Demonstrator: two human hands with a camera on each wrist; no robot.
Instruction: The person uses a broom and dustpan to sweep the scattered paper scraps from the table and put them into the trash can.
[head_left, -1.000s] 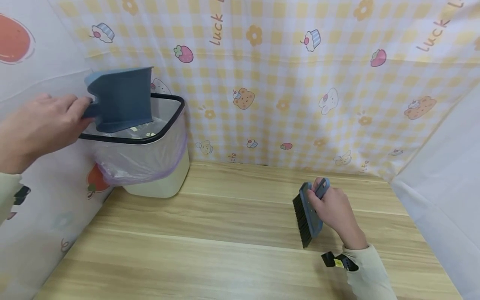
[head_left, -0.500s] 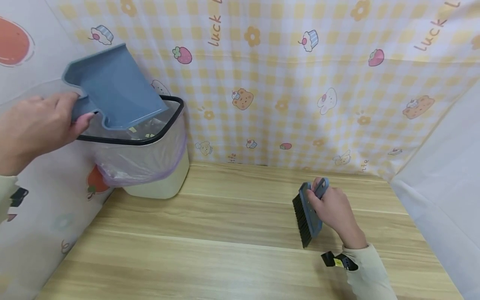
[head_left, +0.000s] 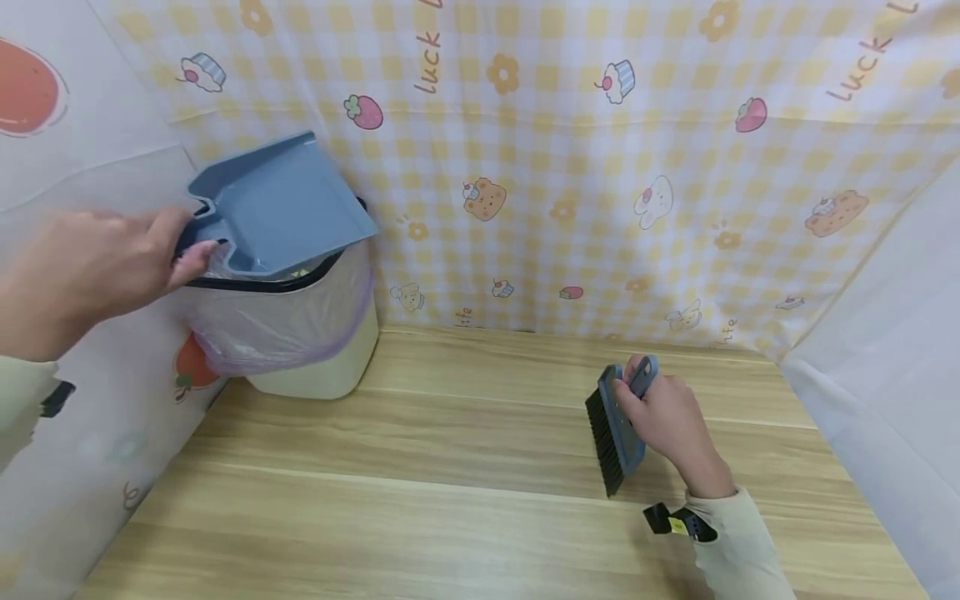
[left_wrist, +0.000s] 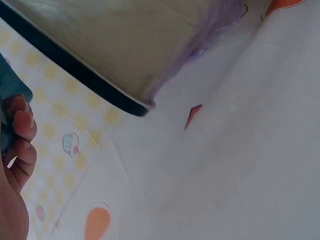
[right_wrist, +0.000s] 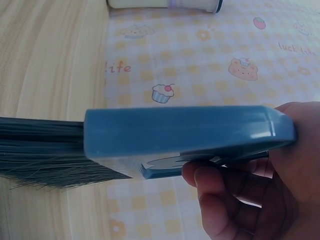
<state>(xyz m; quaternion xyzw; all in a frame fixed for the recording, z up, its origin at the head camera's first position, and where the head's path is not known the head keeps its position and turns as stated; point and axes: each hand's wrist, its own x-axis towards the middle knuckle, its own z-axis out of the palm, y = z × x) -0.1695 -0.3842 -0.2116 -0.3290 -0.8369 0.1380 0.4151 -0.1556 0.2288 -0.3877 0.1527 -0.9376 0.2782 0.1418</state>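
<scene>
My left hand (head_left: 112,258) grips the short handle of a blue dustpan (head_left: 288,208), which is held tilted over the mouth of a trash bin (head_left: 315,379). The pan's inner face shows bare. A clear bag with a purple edge lines the bin under a black rim (head_left: 262,285); a few pale scraps show inside, mostly hidden by the pan. In the left wrist view, curled fingers (left_wrist: 22,125) hold the handle at the left edge. On the right, my right hand (head_left: 667,417) holds a blue hand brush (head_left: 618,421), its dark bristles (right_wrist: 45,150) pointing left near the table.
The wood-grain table (head_left: 420,533) spreads below both hands. A yellow checked cloth (head_left: 570,167) hangs along the back. White cloth (head_left: 892,333) closes the right side, and a printed white cloth (head_left: 112,467) the left, close to the bin.
The dustpan first swung up and turned its inner face into view, then moved right and lower over the bin with my left hand. My right hand and the brush have stayed still.
</scene>
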